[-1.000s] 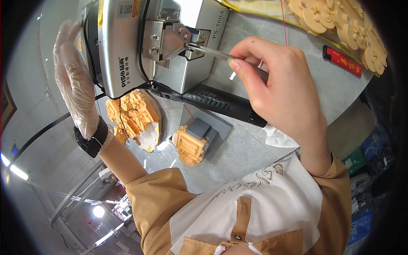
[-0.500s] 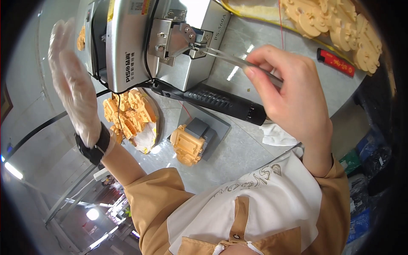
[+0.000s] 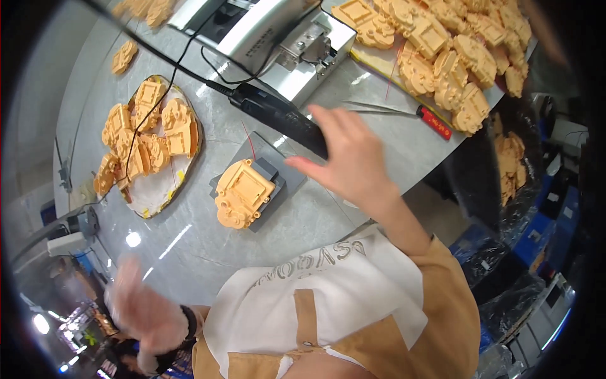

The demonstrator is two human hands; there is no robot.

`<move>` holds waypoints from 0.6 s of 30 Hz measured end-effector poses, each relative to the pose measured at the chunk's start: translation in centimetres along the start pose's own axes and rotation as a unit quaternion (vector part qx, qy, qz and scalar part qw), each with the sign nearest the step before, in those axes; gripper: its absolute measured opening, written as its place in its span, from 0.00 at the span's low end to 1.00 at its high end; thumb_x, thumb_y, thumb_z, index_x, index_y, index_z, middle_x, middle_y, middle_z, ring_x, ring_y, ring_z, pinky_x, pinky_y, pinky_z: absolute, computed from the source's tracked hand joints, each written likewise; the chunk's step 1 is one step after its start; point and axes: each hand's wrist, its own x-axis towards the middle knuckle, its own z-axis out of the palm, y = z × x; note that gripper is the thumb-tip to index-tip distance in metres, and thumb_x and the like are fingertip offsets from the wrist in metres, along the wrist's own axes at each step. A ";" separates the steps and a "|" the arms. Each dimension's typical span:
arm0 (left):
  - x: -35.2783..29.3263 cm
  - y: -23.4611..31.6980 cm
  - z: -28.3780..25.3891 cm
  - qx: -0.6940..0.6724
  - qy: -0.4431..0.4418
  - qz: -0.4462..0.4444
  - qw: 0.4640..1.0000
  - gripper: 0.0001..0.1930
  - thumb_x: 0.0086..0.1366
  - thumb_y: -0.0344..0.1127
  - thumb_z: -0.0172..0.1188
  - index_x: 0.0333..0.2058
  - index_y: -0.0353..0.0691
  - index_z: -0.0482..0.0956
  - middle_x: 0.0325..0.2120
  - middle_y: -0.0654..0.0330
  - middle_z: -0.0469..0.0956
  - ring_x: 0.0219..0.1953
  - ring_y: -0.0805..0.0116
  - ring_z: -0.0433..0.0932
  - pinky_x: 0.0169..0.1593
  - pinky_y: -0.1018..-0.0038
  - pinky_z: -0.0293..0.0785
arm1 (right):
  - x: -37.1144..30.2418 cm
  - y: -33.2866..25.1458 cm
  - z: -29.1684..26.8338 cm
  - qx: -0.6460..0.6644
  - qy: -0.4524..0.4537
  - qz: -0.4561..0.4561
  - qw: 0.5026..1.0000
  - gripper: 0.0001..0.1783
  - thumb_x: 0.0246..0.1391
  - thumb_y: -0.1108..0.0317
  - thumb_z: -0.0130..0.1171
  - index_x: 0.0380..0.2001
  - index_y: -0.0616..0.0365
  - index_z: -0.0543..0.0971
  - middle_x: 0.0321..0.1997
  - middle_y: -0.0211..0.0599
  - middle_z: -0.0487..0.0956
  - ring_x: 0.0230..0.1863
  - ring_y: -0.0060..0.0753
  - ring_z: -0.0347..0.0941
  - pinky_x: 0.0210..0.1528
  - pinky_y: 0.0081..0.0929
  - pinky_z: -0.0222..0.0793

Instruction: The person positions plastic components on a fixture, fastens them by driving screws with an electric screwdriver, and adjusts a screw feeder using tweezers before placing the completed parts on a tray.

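My right hand [image 3: 353, 155] reaches over the rear end of a black electric screwdriver [image 3: 278, 117], its thumb and fingers spread apart on either side of the handle. Whether it touches the handle I cannot tell. At lower left my left hand [image 3: 145, 309], with a black band at the wrist, is smeared by motion and away from the parts. A tan plastic housing [image 3: 243, 192] rests on a dark grey block fixture [image 3: 284, 186] in front of me. Steel tweezers [image 3: 379, 110] lie on the table beyond my right hand, beside a red-and-black object [image 3: 435, 123].
A silver screw-feeding machine [image 3: 309, 57] stands at the back. Many tan housings [image 3: 442, 50] are heaped at the far right. Several more [image 3: 151, 139] sit on a round tray [image 3: 196, 148] at left. A black cable [image 3: 164, 60] crosses above the table [image 3: 208, 246].
The tweezers have left my right hand and now lie on the table. That hand has moved to the screwdriver. My left hand has dropped toward lower left, and the view has shifted.
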 end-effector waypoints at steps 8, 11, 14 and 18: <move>-5.4 -2.6 1.8 0.009 0.072 -0.153 0.986 0.39 0.62 0.64 0.37 0.55 0.30 0.61 0.44 0.47 0.73 0.49 0.56 0.71 0.56 0.59 0.60 | 1.8 -0.2 3.0 0.057 -0.071 0.043 0.995 0.27 0.34 0.71 0.62 0.41 0.61 0.64 0.29 0.43 0.73 0.33 0.42 0.72 0.34 0.35 0.70; -6.9 -3.1 0.9 0.036 0.077 -0.165 0.983 0.39 0.62 0.64 0.38 0.55 0.31 0.61 0.43 0.48 0.73 0.49 0.56 0.71 0.57 0.59 0.59 | 1.2 -0.3 1.3 0.221 -0.047 0.028 0.974 0.31 0.32 0.75 0.60 0.45 0.60 0.61 0.26 0.38 0.72 0.31 0.35 0.72 0.32 0.30 0.69; -6.9 -2.5 0.9 0.045 0.141 -0.197 0.969 0.39 0.62 0.64 0.38 0.55 0.31 0.62 0.42 0.49 0.74 0.48 0.56 0.72 0.58 0.59 0.58 | 1.8 -1.7 -3.0 0.446 0.128 -0.003 0.886 0.30 0.40 0.77 0.56 0.49 0.59 0.60 0.29 0.37 0.72 0.24 0.23 0.70 0.26 0.20 0.67; -7.1 -3.0 1.8 0.063 0.126 -0.213 0.967 0.40 0.61 0.66 0.37 0.55 0.31 0.62 0.42 0.49 0.74 0.48 0.56 0.72 0.58 0.59 0.57 | 7.3 -1.0 -6.1 0.462 0.212 -0.095 0.856 0.20 0.46 0.78 0.51 0.45 0.62 0.62 0.29 0.41 0.71 0.22 0.31 0.70 0.28 0.29 0.70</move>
